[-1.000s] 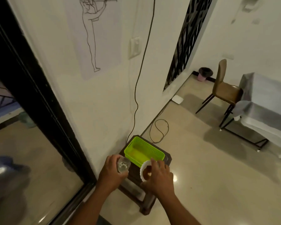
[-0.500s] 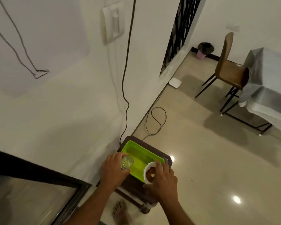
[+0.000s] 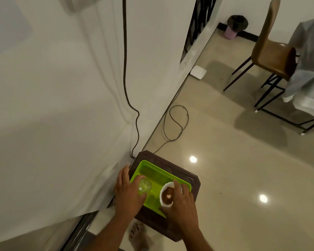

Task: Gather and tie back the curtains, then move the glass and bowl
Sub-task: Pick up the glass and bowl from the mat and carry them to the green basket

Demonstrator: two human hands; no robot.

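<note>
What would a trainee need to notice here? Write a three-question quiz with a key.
1. True or false: the left hand holds the glass.
2. Which does the right hand grip: A) white bowl B) brown chair C) dark cable?
3. Fill in: glass and bowl are over the ____ basket, which sits on the dark stool.

Key: 1 true; 2 A; 3 green.
</note>
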